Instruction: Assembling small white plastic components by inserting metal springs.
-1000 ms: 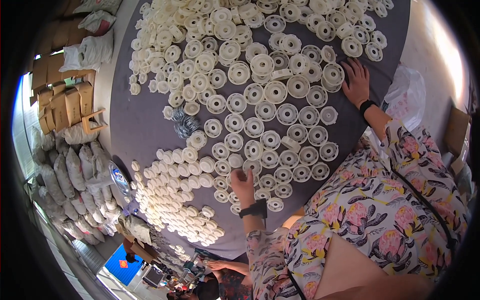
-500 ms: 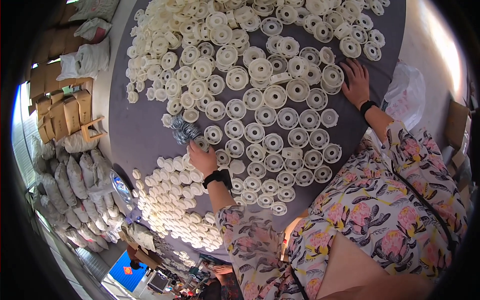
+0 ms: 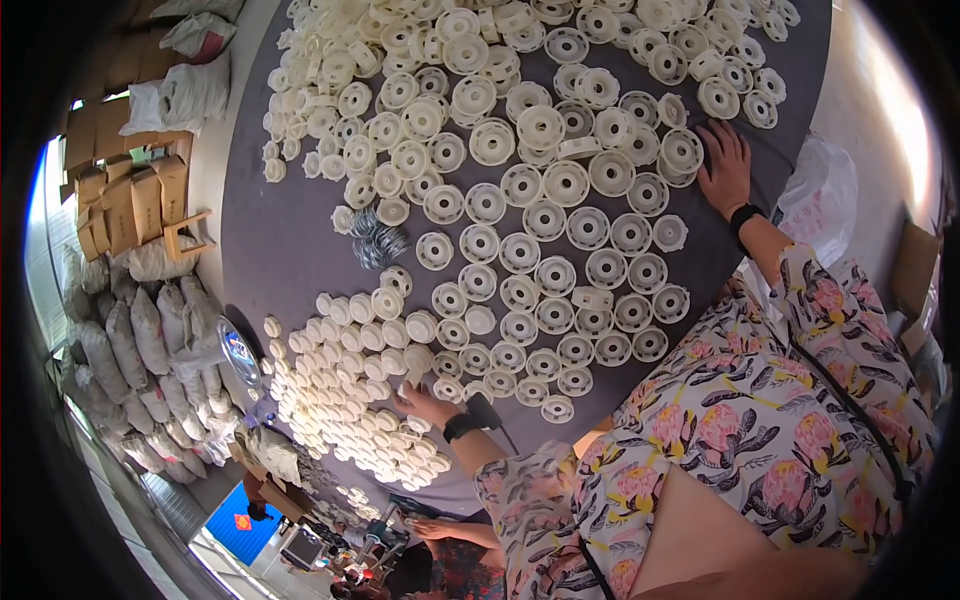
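Note:
My left hand point(image 3: 428, 407) is at the near edge of a crowd of small white caps point(image 3: 385, 440), its fingers slightly apart and touching the caps. Nothing shows in its grasp, though the fingertips are partly hidden. My right hand point(image 3: 727, 168) lies flat on the dark tabletop with fingers stretched out, beside a round white plastic wheel-like part point(image 3: 683, 150). Between the hands, rows of similar round parts with centre holes point(image 3: 587, 228) lie flat. A small heap of shiny metal rings point(image 3: 377, 240) sits left of these rows, with a single white part point(image 3: 397, 280) just below it.
A dense pile of white plastic parts point(image 3: 400, 90) covers the far side of the grey table point(image 3: 285, 235). Stuffed sacks point(image 3: 145, 335), cardboard boxes point(image 3: 145, 205) and a wooden stool point(image 3: 187, 236) stand at left. A co-worker's hand point(image 3: 430, 528) shows at the bottom, near a machine.
My left hand has let go of a round white part below the metal rings and moved nearer to me, down to the white caps. The right hand stays in place; the view shifted slightly.

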Motion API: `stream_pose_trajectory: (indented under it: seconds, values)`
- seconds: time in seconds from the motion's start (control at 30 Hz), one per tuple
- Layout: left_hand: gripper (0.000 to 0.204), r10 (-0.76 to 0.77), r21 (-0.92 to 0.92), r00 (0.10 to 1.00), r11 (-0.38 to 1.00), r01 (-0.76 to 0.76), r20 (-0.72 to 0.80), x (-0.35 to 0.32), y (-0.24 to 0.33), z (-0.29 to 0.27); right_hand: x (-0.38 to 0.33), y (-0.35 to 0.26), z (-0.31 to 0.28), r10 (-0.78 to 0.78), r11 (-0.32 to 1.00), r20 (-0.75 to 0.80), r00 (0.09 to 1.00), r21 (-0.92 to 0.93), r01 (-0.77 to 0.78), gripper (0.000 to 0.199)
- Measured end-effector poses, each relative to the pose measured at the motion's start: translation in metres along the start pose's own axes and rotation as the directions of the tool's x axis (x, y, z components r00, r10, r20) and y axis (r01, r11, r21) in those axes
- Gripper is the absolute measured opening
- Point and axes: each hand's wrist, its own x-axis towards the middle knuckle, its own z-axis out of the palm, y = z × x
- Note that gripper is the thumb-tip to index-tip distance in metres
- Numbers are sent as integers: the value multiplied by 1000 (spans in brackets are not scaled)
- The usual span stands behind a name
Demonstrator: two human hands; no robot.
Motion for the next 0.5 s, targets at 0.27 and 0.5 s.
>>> stream_pose_trajectory:
  seconds: [0.27, 0.5]
  values:
    - [47, 165, 423, 985, 897, -126, -57, 23, -61, -61, 0, -3, 4, -17, 1000, -10, 1000, -5, 17, 56]
    - [44, 376, 608, 899, 667, -431, 224, 23, -26, -13, -1, -1, 1, -1, 1000, 5, 1000, -16, 1, 56]
